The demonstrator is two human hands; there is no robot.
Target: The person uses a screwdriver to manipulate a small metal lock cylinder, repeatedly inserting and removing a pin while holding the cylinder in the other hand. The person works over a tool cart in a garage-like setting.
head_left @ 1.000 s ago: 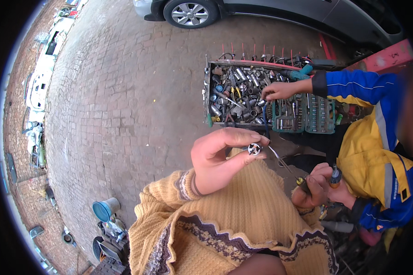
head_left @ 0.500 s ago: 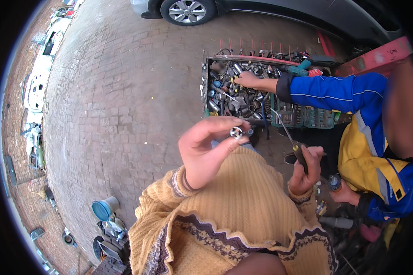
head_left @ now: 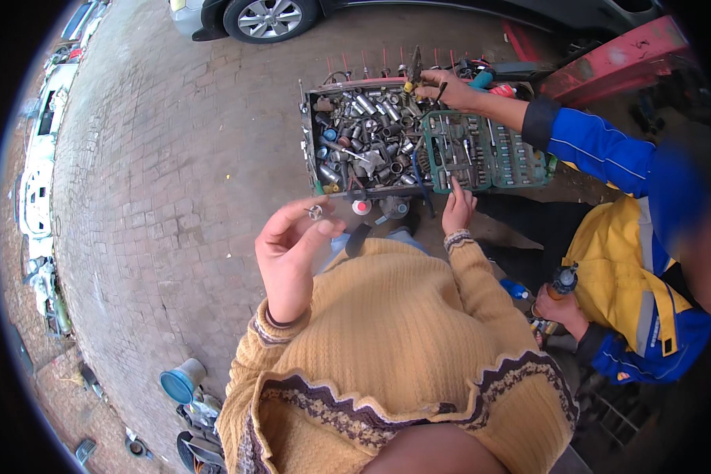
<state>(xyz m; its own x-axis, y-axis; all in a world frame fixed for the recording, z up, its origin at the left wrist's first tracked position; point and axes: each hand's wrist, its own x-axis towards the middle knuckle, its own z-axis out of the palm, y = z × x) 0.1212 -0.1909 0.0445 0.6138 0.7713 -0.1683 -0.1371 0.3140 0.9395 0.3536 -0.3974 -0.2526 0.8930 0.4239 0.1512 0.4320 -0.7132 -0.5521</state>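
Small silver socket [head_left: 315, 212], pinched between thumb and fingertips of the left hand [head_left: 292, 253] and raised in front of the chest, above the brick paving [head_left: 174, 182]. Carried leftward and a little lower over the last second, with the grip unchanged and the star-shaped end turned up toward the camera. Right hand [head_left: 458, 209] no longer tucked low at the side: now stretched forward, fingers spread and loose, gripping nothing, fingertips just short of the green socket case [head_left: 490, 154]; the thin dark tool seen in that hand half a second ago gone from view. Just left of the case, an open metal toolbox [head_left: 359, 138] heaped with loose sockets, bits and extensions, a row of red-handled tools standing along its far edge. Beyond the case, a co-worker's hand [head_left: 450, 91] in a blue sleeve, moved across to the far rim of the toolbox and holding a slim tool there; that person's other hand [head_left: 559, 304] low at the right, wrapped around an orange-and-black handle. Judging from the reach, a search for a piece to go with the held socket. Car wheel [head_left: 270, 16] at the top, blue funnel [head_left: 180, 381] at lower left.
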